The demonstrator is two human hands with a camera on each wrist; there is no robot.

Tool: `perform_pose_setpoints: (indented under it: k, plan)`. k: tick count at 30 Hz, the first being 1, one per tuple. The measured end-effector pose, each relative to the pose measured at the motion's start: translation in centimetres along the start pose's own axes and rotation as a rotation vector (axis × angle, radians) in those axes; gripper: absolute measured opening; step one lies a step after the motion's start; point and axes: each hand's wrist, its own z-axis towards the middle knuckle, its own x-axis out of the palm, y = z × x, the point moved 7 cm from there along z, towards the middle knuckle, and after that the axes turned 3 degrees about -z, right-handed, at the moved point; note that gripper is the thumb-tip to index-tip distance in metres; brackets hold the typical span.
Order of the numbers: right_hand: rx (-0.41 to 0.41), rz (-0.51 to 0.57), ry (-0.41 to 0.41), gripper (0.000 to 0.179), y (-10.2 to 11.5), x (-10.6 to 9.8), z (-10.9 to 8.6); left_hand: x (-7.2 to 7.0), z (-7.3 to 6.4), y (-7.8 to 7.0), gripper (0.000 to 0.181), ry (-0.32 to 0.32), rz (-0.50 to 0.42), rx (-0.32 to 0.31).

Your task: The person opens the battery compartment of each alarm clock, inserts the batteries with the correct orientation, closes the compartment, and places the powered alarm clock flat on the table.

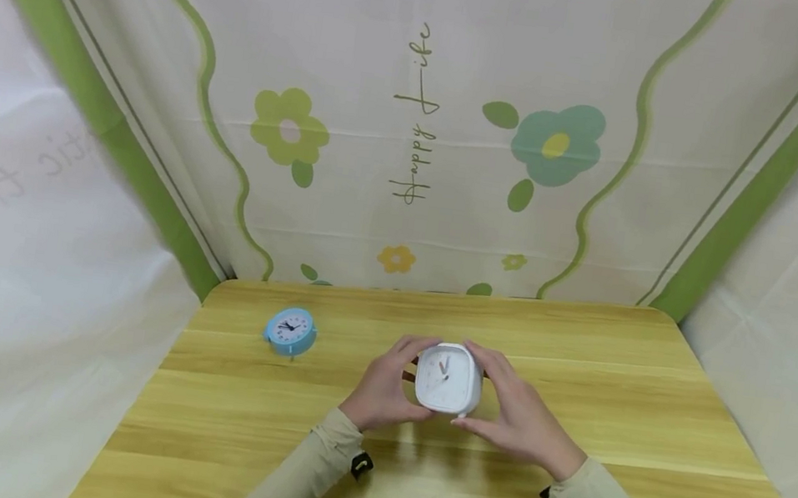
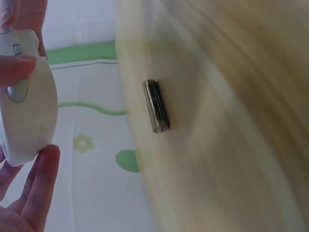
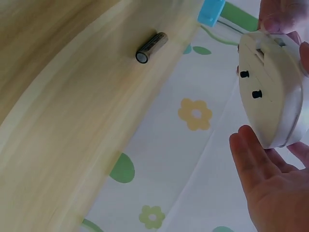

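Note:
A white, rounded-square alarm clock [image 1: 448,380] is held up above the table between both hands, its dial turned toward the head camera. My left hand [image 1: 384,386] grips its left side, fingers at the top and thumb near the bottom. On the opposite side my right hand [image 1: 528,417] grips it in the same way. Two small black knobs [image 3: 257,94] stick out of the clock's back in the right wrist view. Behind the clock, a cylindrical battery [image 2: 156,106] lies on the table; the head view does not show it.
A round light-blue alarm clock [image 1: 291,332] stands at the table's back left. The wooden table [image 1: 651,400] ends at a flowered white curtain [image 1: 343,216], and pale cloth hangs on both sides.

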Motion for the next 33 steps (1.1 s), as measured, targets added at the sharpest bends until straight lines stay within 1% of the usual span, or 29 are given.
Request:
perform_pose_setpoints:
  k: [5, 6, 8, 13, 15, 20, 24, 26, 30, 33]
  plan:
    - [-0.037, -0.035, -0.008, 0.107, -0.5, -0.3, 0.8, -0.4, 0.9, -0.6, 0.103, -0.032, 0.170, 0.067]
    - [-0.043, -0.043, -0.009, 0.107, -0.6, -0.4, 1.1, -0.5, 1.1, -0.6, 0.104, -0.040, 0.196, 0.075]
    - [-0.049, -0.062, -0.007, 0.107, -0.9, -0.5, 1.7, -0.7, 1.5, -0.6, 0.104, -0.042, 0.213, 0.076]
    - [-0.027, -0.091, 0.027, 0.105, -1.9, -0.8, 3.2, -0.9, 3.0, 0.2, 0.102, -0.017, 0.140, 0.042]
    - [-0.018, -0.101, 0.043, 0.104, -2.5, -0.9, 3.8, -1.0, 3.7, 0.6, 0.102, -0.015, 0.128, 0.032]
    - [0.009, -0.111, 0.070, 0.103, -3.7, -1.3, 5.4, -1.1, 5.5, 1.5, 0.104, -0.037, 0.151, 0.032]
    - [0.035, -0.088, 0.098, 0.103, -4.8, -1.1, 6.2, -0.8, 6.5, 2.3, 0.103, -0.062, 0.136, 0.050]
    - [0.048, -0.082, 0.113, 0.103, -5.4, -0.8, 6.5, -0.6, 6.8, 2.9, 0.102, -0.071, 0.125, 0.045]
    - [0.076, -0.079, 0.115, 0.102, -6.9, -0.3, 7.4, 0.1, 7.8, 4.3, 0.100, -0.082, 0.094, -0.010]
    - [0.098, -0.066, 0.112, 0.103, -8.3, -0.1, 8.1, 0.4, 8.8, 5.1, 0.099, -0.094, 0.087, -0.053]
